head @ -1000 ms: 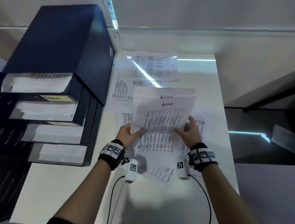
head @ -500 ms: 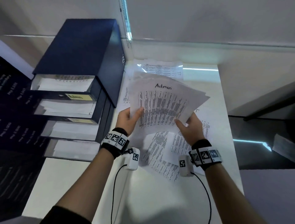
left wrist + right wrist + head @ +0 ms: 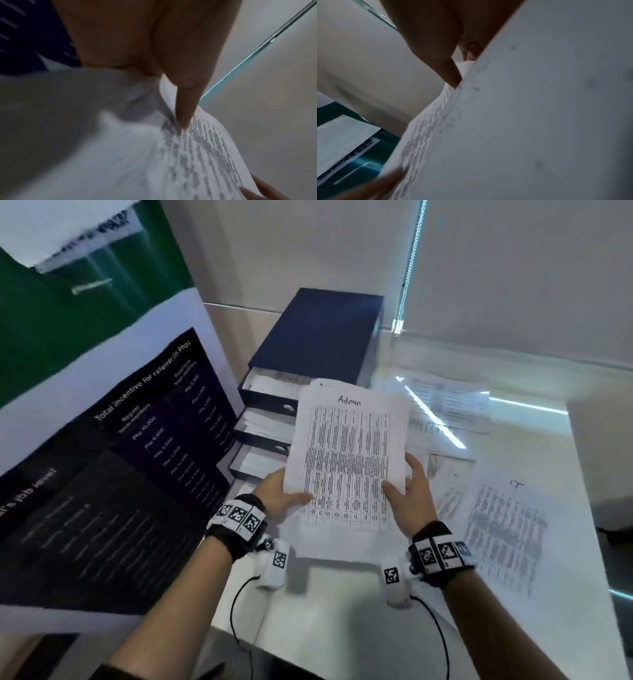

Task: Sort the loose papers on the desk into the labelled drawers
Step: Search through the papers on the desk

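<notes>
left hand [image 3: 279, 498]: gripping Admin stack [image 3: 346, 460] at its left edge;
right hand [image 3: 412, 498]: gripping its right edge, above worktop [image 3: 342, 618]

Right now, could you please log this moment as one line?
left hand: grips Admin papers | right hand: grips same | drawer unit: drawers open | IT sheet: on desk

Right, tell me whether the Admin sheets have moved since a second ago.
Yes. The Admin sheets left the desk and swung left, now held up before the drawers by both hands.
</notes>
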Action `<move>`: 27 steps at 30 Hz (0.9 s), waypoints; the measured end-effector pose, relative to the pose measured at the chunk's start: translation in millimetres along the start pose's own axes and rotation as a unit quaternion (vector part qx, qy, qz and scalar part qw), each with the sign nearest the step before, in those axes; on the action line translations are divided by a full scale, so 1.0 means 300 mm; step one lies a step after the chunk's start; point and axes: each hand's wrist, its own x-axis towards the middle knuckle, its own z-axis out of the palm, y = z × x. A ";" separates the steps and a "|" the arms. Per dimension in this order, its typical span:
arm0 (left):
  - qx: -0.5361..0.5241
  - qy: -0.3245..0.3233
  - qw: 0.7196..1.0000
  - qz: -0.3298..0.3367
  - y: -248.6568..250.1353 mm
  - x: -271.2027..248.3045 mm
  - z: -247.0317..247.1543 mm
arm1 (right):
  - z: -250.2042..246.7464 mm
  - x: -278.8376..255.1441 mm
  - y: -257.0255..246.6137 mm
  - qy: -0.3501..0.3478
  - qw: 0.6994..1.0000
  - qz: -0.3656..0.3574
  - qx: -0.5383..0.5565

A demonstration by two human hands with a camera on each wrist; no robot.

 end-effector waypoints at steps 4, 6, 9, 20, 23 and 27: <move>-0.059 0.036 0.998 -0.002 -0.170 -0.131 -0.163 | 0.182 -0.030 -0.002 -0.064 0.997 0.048 0.001; -0.084 0.065 0.994 -0.001 -0.224 -0.174 -0.231 | 0.255 -0.045 -0.019 -0.080 0.995 0.066 0.015; -0.142 0.077 0.987 0.002 -0.280 -0.242 -0.301 | 0.346 -0.072 -0.052 -0.063 0.992 0.101 0.039; -0.212 0.123 0.969 0.029 -0.324 -0.421 -0.511 | 0.533 -0.256 -0.150 -0.140 0.989 0.033 0.028; -0.236 0.157 0.957 0.066 -0.248 -0.422 -0.559 | 0.507 -0.213 -0.250 -0.113 0.992 -0.063 0.005; -0.306 0.176 0.929 0.107 -0.150 -0.368 -0.603 | 0.446 -0.115 -0.376 -0.054 0.996 -0.074 -0.008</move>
